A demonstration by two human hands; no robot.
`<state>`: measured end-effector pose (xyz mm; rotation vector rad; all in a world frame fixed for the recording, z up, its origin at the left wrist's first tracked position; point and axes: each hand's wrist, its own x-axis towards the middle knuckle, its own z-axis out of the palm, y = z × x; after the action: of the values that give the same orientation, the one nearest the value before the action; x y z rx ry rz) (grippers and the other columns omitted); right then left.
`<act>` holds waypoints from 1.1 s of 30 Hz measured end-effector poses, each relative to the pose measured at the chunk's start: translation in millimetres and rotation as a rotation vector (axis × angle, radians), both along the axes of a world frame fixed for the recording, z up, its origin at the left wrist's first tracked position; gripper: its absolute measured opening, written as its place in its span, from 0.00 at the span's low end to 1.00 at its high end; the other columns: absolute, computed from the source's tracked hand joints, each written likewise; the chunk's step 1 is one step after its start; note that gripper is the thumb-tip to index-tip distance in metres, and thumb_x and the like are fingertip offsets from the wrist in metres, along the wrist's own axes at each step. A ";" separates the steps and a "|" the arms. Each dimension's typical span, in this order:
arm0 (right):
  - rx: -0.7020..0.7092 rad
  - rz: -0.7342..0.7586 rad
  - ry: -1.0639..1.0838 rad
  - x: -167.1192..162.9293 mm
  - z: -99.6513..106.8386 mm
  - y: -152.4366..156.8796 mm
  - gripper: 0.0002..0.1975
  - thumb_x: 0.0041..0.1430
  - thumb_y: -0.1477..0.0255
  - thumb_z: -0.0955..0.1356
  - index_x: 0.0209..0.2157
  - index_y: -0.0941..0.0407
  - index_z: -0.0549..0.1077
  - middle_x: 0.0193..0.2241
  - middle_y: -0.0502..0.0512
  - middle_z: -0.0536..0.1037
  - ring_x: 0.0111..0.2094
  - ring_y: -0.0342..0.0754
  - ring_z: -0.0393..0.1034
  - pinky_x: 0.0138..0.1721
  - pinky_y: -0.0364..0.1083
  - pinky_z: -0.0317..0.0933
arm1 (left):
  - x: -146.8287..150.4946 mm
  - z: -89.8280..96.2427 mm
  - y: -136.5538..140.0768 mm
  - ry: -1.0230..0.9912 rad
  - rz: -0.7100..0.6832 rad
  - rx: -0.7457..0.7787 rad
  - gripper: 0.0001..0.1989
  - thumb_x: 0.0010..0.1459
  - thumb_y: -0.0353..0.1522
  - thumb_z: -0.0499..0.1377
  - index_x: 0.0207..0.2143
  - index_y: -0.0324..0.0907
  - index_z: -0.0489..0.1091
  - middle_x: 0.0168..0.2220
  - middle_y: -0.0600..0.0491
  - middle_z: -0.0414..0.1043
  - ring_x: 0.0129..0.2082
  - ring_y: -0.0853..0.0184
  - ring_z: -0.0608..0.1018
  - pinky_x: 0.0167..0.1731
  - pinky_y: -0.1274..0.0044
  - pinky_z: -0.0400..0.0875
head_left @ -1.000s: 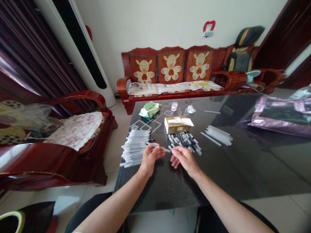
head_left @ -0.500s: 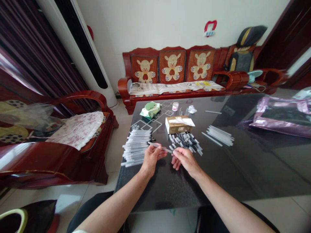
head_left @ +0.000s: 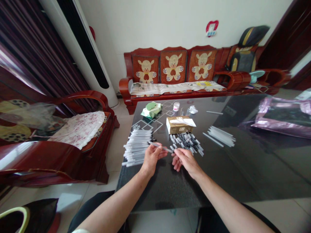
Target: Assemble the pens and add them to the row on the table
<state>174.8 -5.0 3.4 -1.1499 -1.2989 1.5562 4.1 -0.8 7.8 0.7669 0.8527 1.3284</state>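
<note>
Both hands meet over the near side of the tissue box (head_left: 178,129), the landmark here, with 1 pale pen tube (head_left: 167,149) between them. The left hand (head_left: 151,157), to the box's near left, is partly closed, its thumb pressing the tube against the fingers. The right hand (head_left: 184,159), straight in front of the box, pinches the tube's other end between thumb and forefinger, the remaining fingers loosely curled; whether a small part sits in that pinch is too small to tell. The tube lies slantwise, its left end higher in view, nearer the person than the box.

Left of the box, a stack of dark-tipped pale pens (head_left: 136,146) lies in rows. Close against the box's near side is a loose heap of black-and-clear parts (head_left: 187,143). To its right lies a bundle of pale tubes (head_left: 221,136); beyond the box's far right, 1 lone tube (head_left: 214,112).

Behind the box, a green wipes packet (head_left: 152,111) is at the left, then a small white tub (head_left: 176,106) and a crumpled white tissue (head_left: 193,109). Well to the box's right rests a purple-edged bag (head_left: 279,127).
</note>
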 end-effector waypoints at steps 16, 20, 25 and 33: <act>-0.103 0.010 0.104 -2.1 0.7 -2.2 0.21 0.56 0.53 0.62 0.32 0.59 0.67 0.17 0.52 0.74 0.15 0.44 0.69 0.13 0.40 0.61 | -0.8 4.6 0.3 0.009 -0.024 0.005 0.17 0.49 0.38 0.64 0.37 0.38 0.65 0.34 0.46 0.76 0.32 0.63 0.79 0.35 0.71 0.73; -0.055 0.022 0.087 -0.4 3.5 -1.5 0.18 0.53 0.56 0.67 0.32 0.59 0.68 0.19 0.51 0.75 0.17 0.44 0.70 0.16 0.40 0.62 | -0.5 3.5 0.2 0.005 -0.020 0.002 0.18 0.48 0.39 0.65 0.37 0.38 0.65 0.33 0.46 0.76 0.32 0.62 0.79 0.35 0.71 0.73; -0.089 0.031 0.114 1.7 5.1 -3.0 0.18 0.54 0.56 0.65 0.30 0.58 0.67 0.17 0.50 0.73 0.14 0.43 0.67 0.13 0.40 0.59 | 4.5 4.0 -5.4 -0.002 -0.031 0.007 0.16 0.49 0.39 0.64 0.36 0.38 0.66 0.32 0.47 0.76 0.31 0.63 0.79 0.33 0.72 0.73; -0.025 -0.040 -0.017 15.7 10.5 2.0 0.18 0.53 0.56 0.66 0.30 0.59 0.69 0.17 0.50 0.73 0.14 0.42 0.66 0.12 0.39 0.57 | -28.0 22.3 13.1 0.312 0.010 0.048 0.12 0.46 0.39 0.65 0.28 0.39 0.74 0.24 0.51 0.74 0.25 0.65 0.76 0.28 0.77 0.69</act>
<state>190.5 -3.0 13.9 -1.1999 -1.2631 1.5410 -23.9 12.3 30.2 1.0268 1.0744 1.2598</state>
